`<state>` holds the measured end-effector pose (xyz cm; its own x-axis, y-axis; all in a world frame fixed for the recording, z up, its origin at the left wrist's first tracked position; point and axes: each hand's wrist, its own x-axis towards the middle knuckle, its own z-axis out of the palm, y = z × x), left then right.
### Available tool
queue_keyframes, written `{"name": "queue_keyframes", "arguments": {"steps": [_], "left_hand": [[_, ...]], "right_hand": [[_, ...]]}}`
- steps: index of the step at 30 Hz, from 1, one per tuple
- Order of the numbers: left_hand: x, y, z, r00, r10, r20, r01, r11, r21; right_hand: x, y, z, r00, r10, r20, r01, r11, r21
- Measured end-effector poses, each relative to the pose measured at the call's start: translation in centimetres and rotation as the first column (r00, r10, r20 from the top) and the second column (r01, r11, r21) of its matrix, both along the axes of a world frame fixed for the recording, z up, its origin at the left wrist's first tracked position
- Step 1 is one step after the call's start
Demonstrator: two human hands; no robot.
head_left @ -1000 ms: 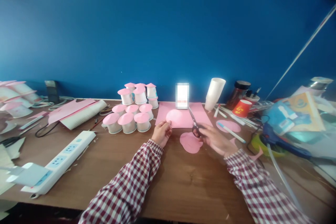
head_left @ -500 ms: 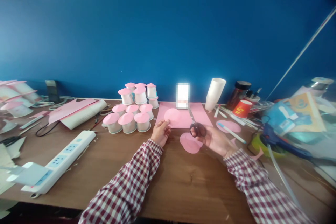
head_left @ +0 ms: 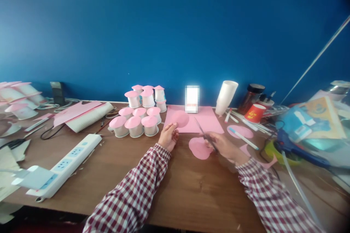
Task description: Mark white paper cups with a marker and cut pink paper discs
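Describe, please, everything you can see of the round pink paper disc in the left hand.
The round pink paper disc looks thin, flat and plain. The left hand pinches its lower left edge, holding it raised before a rectangular pink paper sheet. The metal scissors in the right hand point toward it, apart.

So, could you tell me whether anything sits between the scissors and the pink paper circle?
Nothing visible does. The right hand holds the scissors, blades aimed at the pink paper circle pinched by the left hand; only the flat pink sheet lies on the table behind the gap.
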<state>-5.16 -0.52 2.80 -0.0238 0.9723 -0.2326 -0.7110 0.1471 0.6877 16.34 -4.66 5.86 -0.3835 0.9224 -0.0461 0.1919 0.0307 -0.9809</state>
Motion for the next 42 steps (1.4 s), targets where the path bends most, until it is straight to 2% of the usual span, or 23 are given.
{"name": "queue_keyframes", "arguments": {"steps": [3, 8, 16, 26, 42], "left_hand": [[-0.1, 0.1, 0.0, 1.0, 0.007, 0.027, -0.007, 1.0, -0.006], [0.2, 0.0, -0.1, 1.0, -0.002, -0.02, 0.001, 1.0, -0.007], [1.2, -0.5, -0.6, 0.985, -0.04, -0.165, 0.041, 0.999, 0.007], [1.6, -0.9, -0.5, 0.982, -0.05, -0.183, 0.048, 0.999, -0.014], [1.6, -0.9, -0.7, 0.973, -0.067, -0.222, 0.07, 0.998, 0.007]], "right_hand": [[0.0, 0.1, -0.4, 0.99, 0.0, 0.141, -0.016, 0.993, 0.116], [-0.1, 0.2, -1.1, 0.981, 0.045, 0.191, -0.071, 0.989, 0.131], [-0.8, -0.2, -1.1, 0.987, 0.087, 0.137, -0.095, 0.994, 0.055], [-0.8, -0.2, -1.2, 0.992, 0.087, 0.091, -0.09, 0.996, 0.026], [-1.0, -0.3, -0.8, 0.99, 0.08, 0.113, -0.084, 0.996, 0.028]]}}
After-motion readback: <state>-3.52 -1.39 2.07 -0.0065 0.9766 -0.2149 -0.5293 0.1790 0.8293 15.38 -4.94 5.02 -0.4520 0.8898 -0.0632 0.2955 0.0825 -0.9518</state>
